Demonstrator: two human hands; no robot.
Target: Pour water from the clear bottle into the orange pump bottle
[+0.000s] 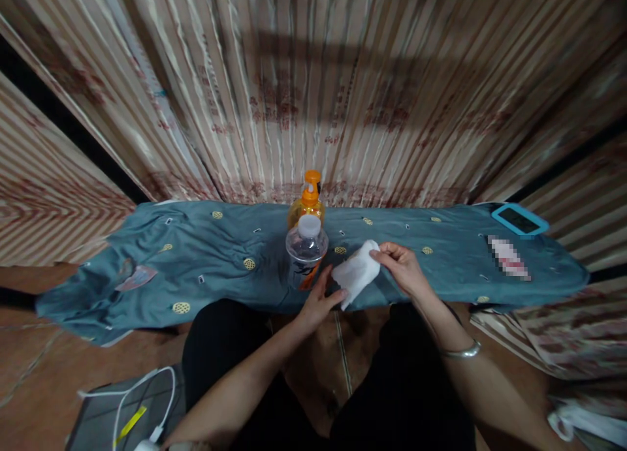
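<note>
A: What do the 2 hands hold?

B: A white cloth (356, 273), between them, just over the near edge of the tabletop (206, 268), which is draped in a blue-grey cover with small gold dots.

A: And the left hand (319, 302)?

B: It grips the cloth's near left corner. Its fingers are together, pinched on the fabric, thumb on top.

A: The right hand (402, 267)?

B: It takes the cloth's far right end, fingers clamped on it from above. A silver bangle (460, 352) sits on that wrist.

A: What stands near the cloth?

B: A clear bottle (306, 250) with a white cap, just left of it, close by the left hand; I cannot tell if they touch. Right behind it, on the far side, is an orange pump bottle (308, 200).

A: Anything else on the tabletop?

B: A blue-framed device (519, 220) at the far right corner, well apart from the hands. A striped curtain (313, 85) hangs behind.

A: And on the floor?

B: A white cable (147, 399) at the near left, lying over a grey thing.
</note>
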